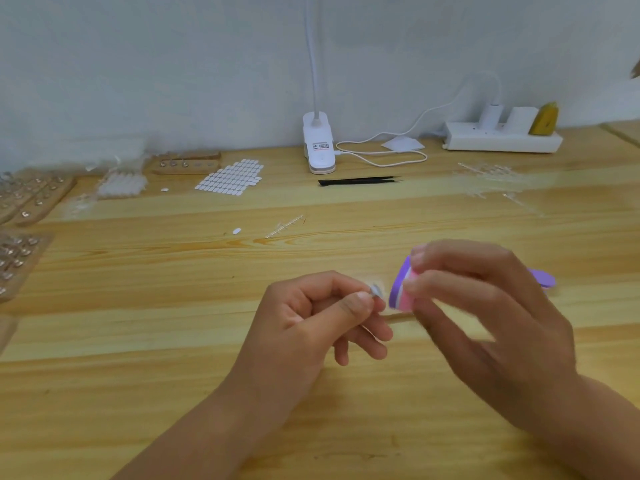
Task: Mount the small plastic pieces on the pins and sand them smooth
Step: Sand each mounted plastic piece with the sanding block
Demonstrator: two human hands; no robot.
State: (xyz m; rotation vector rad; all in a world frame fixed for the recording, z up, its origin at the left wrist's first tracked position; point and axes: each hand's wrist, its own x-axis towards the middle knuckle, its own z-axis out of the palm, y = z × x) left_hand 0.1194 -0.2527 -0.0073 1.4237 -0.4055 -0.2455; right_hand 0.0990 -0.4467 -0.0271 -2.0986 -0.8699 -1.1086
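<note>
My left hand (325, 317) pinches a small clear plastic piece (376, 291) between thumb and forefinger above the wooden table (138, 341). My right hand (485, 306) grips a purple and pink sanding block (401, 289), held just right of the piece and blurred. Its purple far end (543, 277) shows past my right hand. Whether block and piece touch is unclear. A clear sprue strip (284, 226) and a small white oval sticker (237, 231) lie beyond my hands.
Wooden pin holders (38, 195) with mounted pieces sit at the far left, another wooden holder (187, 163) behind. A sheet of white oval stickers (230, 177), black tweezers (358, 181), a white clamp lamp (318, 147), a power strip (502, 140) and clear sprues (491, 174) line the back.
</note>
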